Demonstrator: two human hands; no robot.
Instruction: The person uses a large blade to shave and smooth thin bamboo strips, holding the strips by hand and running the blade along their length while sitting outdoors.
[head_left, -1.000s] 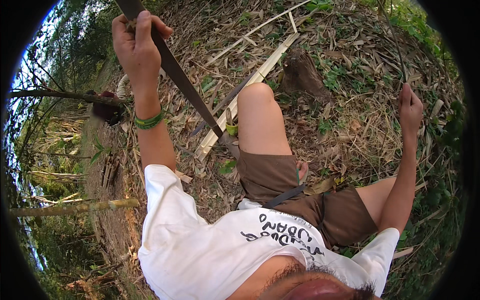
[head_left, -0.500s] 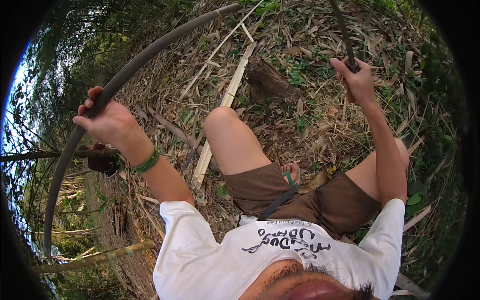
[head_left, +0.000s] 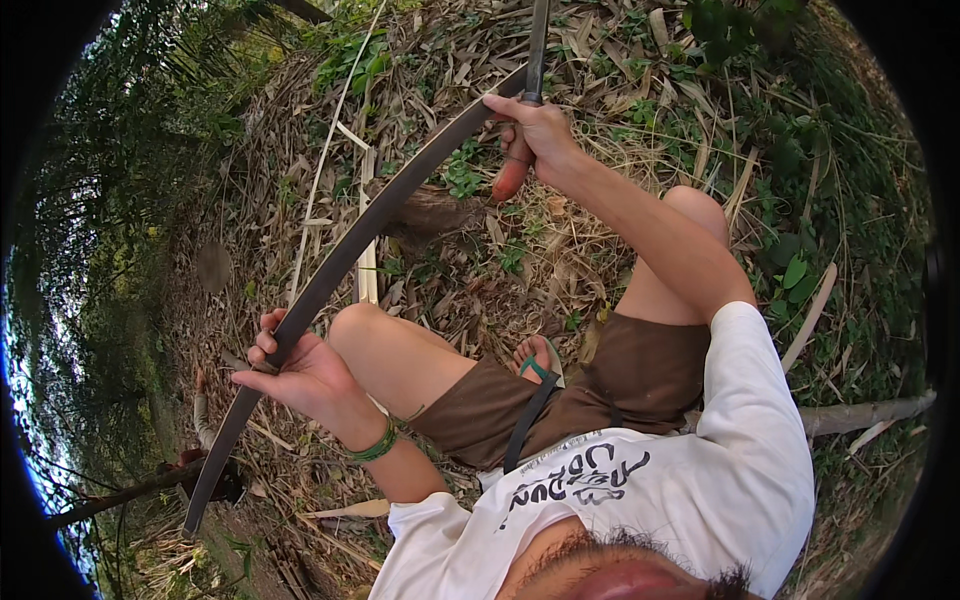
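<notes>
In the head view, the left hand (head_left: 312, 375) holds a strip (head_left: 365, 245), its fingers curled round the lower part. The strip (dark, long and bowed) slants across the front of the body, from low on the left to the right hand (head_left: 545, 138). There the fingers are closed on the reddish handle of a knife (head_left: 537, 60), blade upward, thumb against the strip. Behind the strip sits a stump (head_left: 435, 213), beside a pale slat (head_left: 368, 275).
</notes>
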